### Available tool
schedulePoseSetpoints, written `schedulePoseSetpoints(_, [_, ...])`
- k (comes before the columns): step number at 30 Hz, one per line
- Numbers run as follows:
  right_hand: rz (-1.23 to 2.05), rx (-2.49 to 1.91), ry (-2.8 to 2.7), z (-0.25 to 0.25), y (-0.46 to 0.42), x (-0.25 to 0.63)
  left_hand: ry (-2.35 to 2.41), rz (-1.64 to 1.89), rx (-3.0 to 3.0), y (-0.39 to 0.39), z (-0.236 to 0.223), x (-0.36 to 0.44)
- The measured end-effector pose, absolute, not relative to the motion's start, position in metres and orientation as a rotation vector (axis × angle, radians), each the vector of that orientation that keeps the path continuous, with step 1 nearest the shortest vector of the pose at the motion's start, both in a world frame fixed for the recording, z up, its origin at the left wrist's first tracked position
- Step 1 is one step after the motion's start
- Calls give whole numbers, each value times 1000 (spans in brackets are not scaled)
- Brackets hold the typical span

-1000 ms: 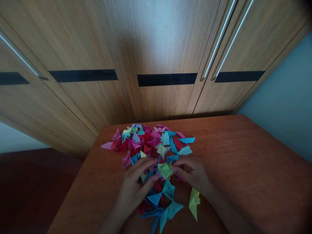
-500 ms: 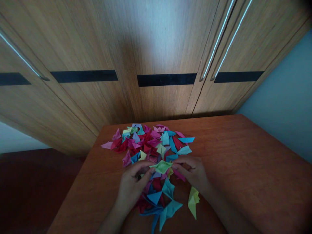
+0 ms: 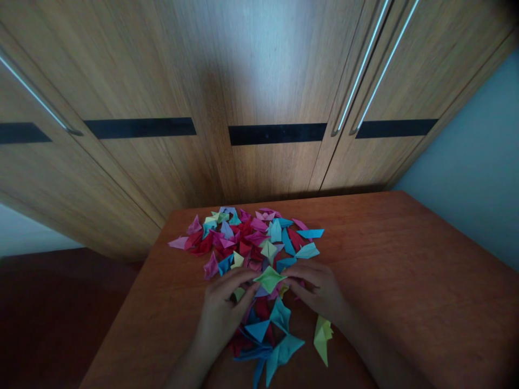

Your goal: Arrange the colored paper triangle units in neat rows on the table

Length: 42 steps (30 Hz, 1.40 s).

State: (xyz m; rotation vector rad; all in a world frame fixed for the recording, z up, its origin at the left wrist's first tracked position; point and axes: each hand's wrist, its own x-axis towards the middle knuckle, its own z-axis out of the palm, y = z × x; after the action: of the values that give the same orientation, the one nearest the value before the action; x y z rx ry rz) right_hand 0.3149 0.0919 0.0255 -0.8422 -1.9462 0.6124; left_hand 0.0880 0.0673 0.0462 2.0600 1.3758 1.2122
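Observation:
A light green folded paper piece, diamond-shaped from above, is held up between my two hands. My left hand pinches its left point with thumb and forefinger. Its right point is pinched in the fingers of my right hand. Beneath and behind it spreads a pile of folded paper pieces in pink, red, blue and pale green. Closer to me lie several blue folded pieces. A yellow-green folded paper rests by my right wrist, partly covered by it.
The pile sits on a reddish-brown wooden table. Behind the table's far edge stands a wooden wardrobe with long metal handles. A pale blue wall is at the right.
The green paper's middle looks wider and taller now. My hands have drawn slightly closer together, the left one shifting a little to the right.

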Motion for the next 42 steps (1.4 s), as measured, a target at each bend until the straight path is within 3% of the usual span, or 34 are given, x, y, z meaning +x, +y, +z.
schedulePoseSetpoints(10, [543, -909, -1970, 28, 96, 324, 1456, 1111, 1952, 69, 54, 85])
schedulePoseSetpoints(17, [288, -1453, -1463, -1, 157, 396, 1534, 1112, 1888, 68, 49, 75])
schedulePoseSetpoints(23, [-9, -1908, -1417, -13, 220, 449, 1530, 1105, 1946, 67, 49, 74])
schedulePoseSetpoints(42, [-86, -2101, -1416, -29, 246, 447, 1583, 1073, 2006, 70, 51, 73])
